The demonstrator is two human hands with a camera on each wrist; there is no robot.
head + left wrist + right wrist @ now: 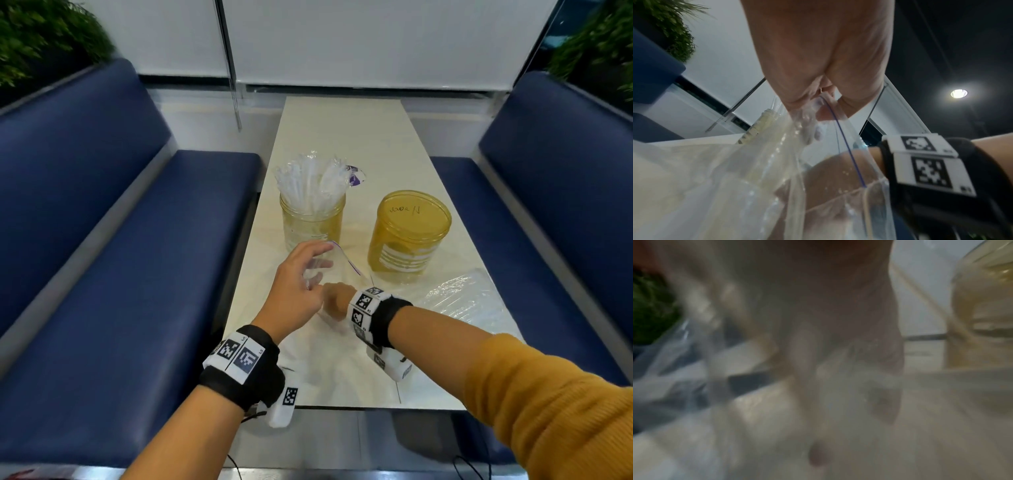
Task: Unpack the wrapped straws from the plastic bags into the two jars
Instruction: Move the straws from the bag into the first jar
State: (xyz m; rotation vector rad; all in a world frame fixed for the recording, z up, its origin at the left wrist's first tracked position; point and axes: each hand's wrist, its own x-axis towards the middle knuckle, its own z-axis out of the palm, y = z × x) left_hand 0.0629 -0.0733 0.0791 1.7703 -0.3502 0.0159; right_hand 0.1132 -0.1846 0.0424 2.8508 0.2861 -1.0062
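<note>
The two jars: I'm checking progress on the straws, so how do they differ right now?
The left jar is open and packed with wrapped straws standing up out of its mouth; the right jar is closed by a lid with handwriting on it. The left jar looks paler and slimmer; the right jar looks deeper amber and wider. Both are translucent, yellowish and upright on the table.

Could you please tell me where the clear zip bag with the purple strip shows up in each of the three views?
Head: the zip bag is at centre, held open by the left hand before the straw-filled jar.
Left wrist: bag runs down from the fingers, centre to bottom.
Right wrist: blurred film over centre.
Shared landmark: the straw-filled jar.
</note>
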